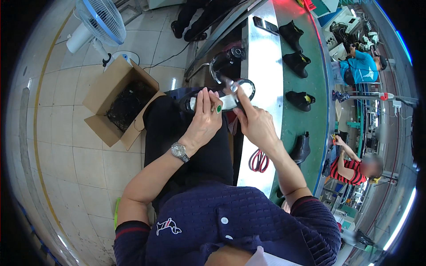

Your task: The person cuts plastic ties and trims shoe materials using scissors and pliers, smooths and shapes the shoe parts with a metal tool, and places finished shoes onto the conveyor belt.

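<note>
A dark shoe lies across my lap with its white sole (229, 102) facing up, its rounded dark-rimmed end resting at the edge of the metal ledge. My left hand (206, 113), with a watch and a green-stoned ring, presses its fingers down over the sole and holds the shoe. Over the other end of the sole, my right hand (255, 119) is closed around a small tool (232, 86). Motion blur hides what kind of tool it is. Just beyond my hands stands a black, shiny boot-like object (230, 57), partly hidden.
Several black ankle boots (296, 64) line the green conveyor (284, 119) on my right. On the metal ledge (262, 57) lie a phone (265, 25) and red-and-black laces (258, 160). An open carton (106, 95) and a fan (104, 22) stand left. Other people work across the line.
</note>
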### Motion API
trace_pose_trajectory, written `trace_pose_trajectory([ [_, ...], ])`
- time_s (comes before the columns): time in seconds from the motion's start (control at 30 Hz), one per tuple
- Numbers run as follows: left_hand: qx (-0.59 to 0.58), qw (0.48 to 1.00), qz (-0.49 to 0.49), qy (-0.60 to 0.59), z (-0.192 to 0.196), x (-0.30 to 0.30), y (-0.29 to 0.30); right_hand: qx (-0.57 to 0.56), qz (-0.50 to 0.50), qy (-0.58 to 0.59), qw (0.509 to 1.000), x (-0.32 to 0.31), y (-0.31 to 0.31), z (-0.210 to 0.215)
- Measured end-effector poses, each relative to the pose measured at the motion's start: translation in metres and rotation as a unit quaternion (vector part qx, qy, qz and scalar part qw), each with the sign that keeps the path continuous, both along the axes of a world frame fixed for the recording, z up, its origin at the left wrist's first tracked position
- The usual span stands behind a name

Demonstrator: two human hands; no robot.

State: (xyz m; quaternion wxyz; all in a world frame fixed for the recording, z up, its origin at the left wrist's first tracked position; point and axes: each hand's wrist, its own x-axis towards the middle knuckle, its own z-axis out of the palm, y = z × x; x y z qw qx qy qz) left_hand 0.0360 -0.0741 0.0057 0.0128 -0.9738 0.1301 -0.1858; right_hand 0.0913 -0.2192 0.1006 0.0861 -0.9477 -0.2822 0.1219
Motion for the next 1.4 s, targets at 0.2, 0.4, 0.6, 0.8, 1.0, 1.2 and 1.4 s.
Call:
trace_pose_trajectory([
  [0.2, -0.022, 0.999, -0.028, -0.041, -0.005, 0.001, 0.003, 0.008, -0.03, -0.022, 0.999, -0.005, 0.0, -0.026],
  [0.4, -0.123, 0.99, -0.029, -0.06, -0.006, 0.002, 0.007, 0.059, -0.047, -0.005, 0.997, -0.013, 0.013, -0.02],
  [0.6, -0.186, 0.978, 0.06, 0.076, 0.016, -0.008, 0.034, 0.067, -0.016, 0.011, 0.998, -0.014, 0.018, -0.012],
  [0.8, -0.264, 0.963, 0.016, 0.06, 0.009, -0.012, 0.039, 0.057, -0.002, 0.01, 0.998, -0.01, 0.028, -0.019],
  [1.0, -0.323, 0.943, -0.019, 0.078, 0.017, -0.01, 0.046, 0.075, -0.051, 0.022, 0.996, -0.02, 0.029, -0.026],
  [1.2, -0.412, 0.891, -0.089, 0.168, 0.018, -0.01, 0.078, 0.087, -0.04, -0.061, 0.994, 0.01, -0.001, -0.005],
  [1.4, -0.581, 0.804, 0.043, 0.119, 0.015, -0.077, 0.05, -0.007, -0.067, 0.13, 0.989, -0.019, -0.023, 0.008],
])
